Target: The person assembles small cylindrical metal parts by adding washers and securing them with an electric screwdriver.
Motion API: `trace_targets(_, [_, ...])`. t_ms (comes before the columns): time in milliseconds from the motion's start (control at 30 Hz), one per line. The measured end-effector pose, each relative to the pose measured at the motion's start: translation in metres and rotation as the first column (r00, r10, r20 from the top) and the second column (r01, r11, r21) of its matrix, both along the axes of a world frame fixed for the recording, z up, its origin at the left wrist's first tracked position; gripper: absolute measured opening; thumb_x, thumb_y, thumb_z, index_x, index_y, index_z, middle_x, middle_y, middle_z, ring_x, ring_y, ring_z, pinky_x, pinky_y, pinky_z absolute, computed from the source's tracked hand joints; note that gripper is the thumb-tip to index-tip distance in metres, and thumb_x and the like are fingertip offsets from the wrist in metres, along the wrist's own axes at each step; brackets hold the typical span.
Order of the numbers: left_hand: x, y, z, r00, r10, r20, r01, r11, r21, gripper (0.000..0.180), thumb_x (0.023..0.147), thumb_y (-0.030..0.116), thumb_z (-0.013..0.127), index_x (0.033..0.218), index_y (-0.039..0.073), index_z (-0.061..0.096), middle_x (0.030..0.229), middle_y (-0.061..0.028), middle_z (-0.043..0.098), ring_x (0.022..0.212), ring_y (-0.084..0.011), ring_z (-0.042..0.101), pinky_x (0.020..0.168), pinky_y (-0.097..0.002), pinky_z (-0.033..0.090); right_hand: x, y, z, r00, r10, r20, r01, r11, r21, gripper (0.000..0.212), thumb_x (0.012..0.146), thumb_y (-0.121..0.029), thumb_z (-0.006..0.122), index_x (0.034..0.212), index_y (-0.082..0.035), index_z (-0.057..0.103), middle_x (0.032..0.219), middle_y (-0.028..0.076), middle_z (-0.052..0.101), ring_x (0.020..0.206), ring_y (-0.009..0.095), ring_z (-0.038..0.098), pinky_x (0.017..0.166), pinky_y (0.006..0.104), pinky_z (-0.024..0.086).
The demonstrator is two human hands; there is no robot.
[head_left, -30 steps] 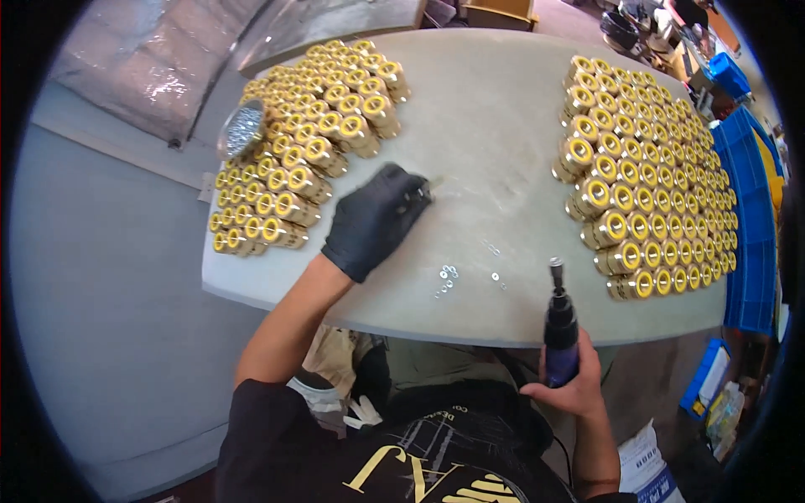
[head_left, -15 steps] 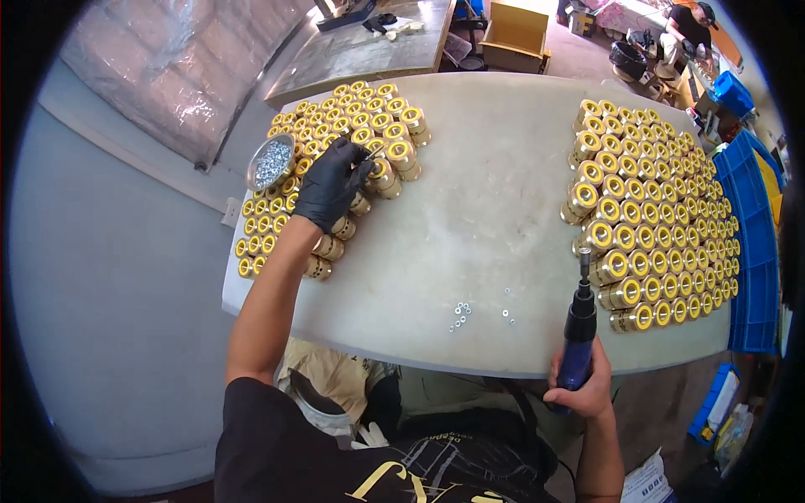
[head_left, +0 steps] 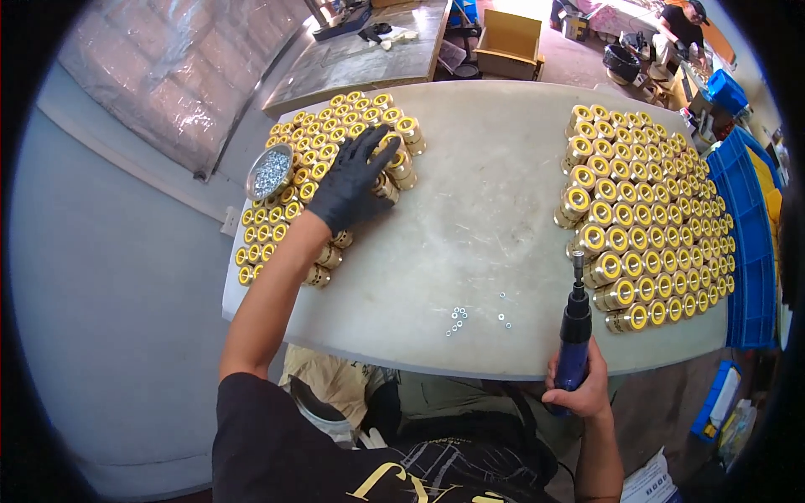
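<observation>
My left hand [head_left: 350, 180], in a black glove, reaches over the left group of brass-coloured cylinders [head_left: 402, 172] with yellow ring tops. Its fingers are spread across the front edge of the group, and the thumb lies beside one cylinder; whether it touches that one I cannot tell. My bare right hand [head_left: 584, 384] grips a dark blue and black electric screwdriver [head_left: 576, 335] near the table's front edge. The tool points away from me, its metal socket tip beside the right group of similar cylinders [head_left: 619, 293]. A round metal bowl [head_left: 270, 172] of small silvery nuts rests at the left group's outer side.
Several loose nuts [head_left: 457, 322] lie on the pale table [head_left: 482, 210] near its front edge. Blue crates [head_left: 748, 251] stand along the right side. Beyond the table are a grey workbench [head_left: 369, 59], a cardboard box [head_left: 509, 42] and another person [head_left: 683, 29] at the far right.
My left hand has gone from pinching a thin brass-coloured piece to spread fingers over the cylinders; that piece no longer shows. The right hand still holds the screwdriver. The view has shifted slightly.
</observation>
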State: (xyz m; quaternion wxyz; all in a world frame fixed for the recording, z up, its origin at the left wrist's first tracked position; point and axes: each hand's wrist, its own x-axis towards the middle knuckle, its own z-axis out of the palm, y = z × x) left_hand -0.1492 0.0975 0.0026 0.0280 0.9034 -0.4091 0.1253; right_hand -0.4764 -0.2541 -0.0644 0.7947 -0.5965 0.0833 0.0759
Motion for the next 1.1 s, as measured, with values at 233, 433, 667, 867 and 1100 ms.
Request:
trace_targets(233, [-0.050,-0.008,-0.012,0.990,-0.002,0.141,-0.031,0.972,0.231,0.061,0.073,0.025,0.082,0.128,0.012,0.060,0.102,-0.0074,0.064,0.092,-0.0294,0.063,0.086,-0.0453,0.049,-0.006,0.003,-0.006,0.998,0.025,0.056,-0.019,0.995,-0.103,0.093,0.059,-0.018,0.097,0.133,-0.003,0.043,0.087,0.004,0.059,0.072,0.011,0.058,0.063,0.0274,0.050])
trace_targets(433, [-0.102,-0.018,0.011,0.855,-0.095,-0.510,-0.204,0.842,-0.499,0.047,0.079,0.021,0.083,0.118,0.006,0.062,0.101,-0.0060,0.067,0.086,-0.0165,0.066,0.071,-0.0325,0.055,-0.017,0.011,0.024,0.945,0.215,0.245,-0.004,0.759,-0.651,0.087,0.069,-0.030,0.089,0.140,-0.001,0.046,0.121,0.020,0.065,0.103,0.031,0.069,0.083,0.0361,0.056])
trace_targets(667, [-0.154,-0.047,0.026,0.249,-0.387,-0.888,-0.613,0.647,-0.454,0.052,0.080,0.030,0.083,0.118,0.005,0.059,0.105,-0.0050,0.064,0.085,-0.0126,0.065,0.061,-0.0259,0.056,-0.032,0.021,0.023,0.900,0.344,0.268,-0.036,0.671,-0.740,0.087,0.069,-0.023,0.086,0.144,-0.006,0.044,0.119,0.017,0.065,0.096,0.035,0.068,0.077,0.0406,0.058])
trace_targets(867, [-0.164,-0.054,0.028,0.254,-0.411,-0.875,-0.581,0.659,-0.478,0.051,0.081,0.027,0.082,0.120,0.002,0.058,0.107,-0.0055,0.065,0.087,-0.0127,0.065,0.062,-0.0248,0.056,-0.035,0.021,0.023,0.906,0.357,0.228,-0.069,0.655,-0.752,0.089,0.069,-0.021,0.085,0.145,-0.008,0.043,0.109,0.017,0.067,0.087,0.035,0.068,0.071,0.0410,0.058])
trace_targets(1100, [-0.171,-0.062,0.032,0.305,-0.378,-0.874,-0.506,0.713,-0.485,0.047,0.080,0.016,0.083,0.119,0.004,0.058,0.108,-0.0045,0.065,0.092,-0.0103,0.063,0.071,-0.0242,0.055,-0.034,0.021,0.019,0.898,0.369,0.241,-0.065,0.653,-0.755,0.089,0.069,-0.022,0.086,0.145,-0.007,0.043,0.114,0.018,0.066,0.091,0.036,0.069,0.074,0.0416,0.058])
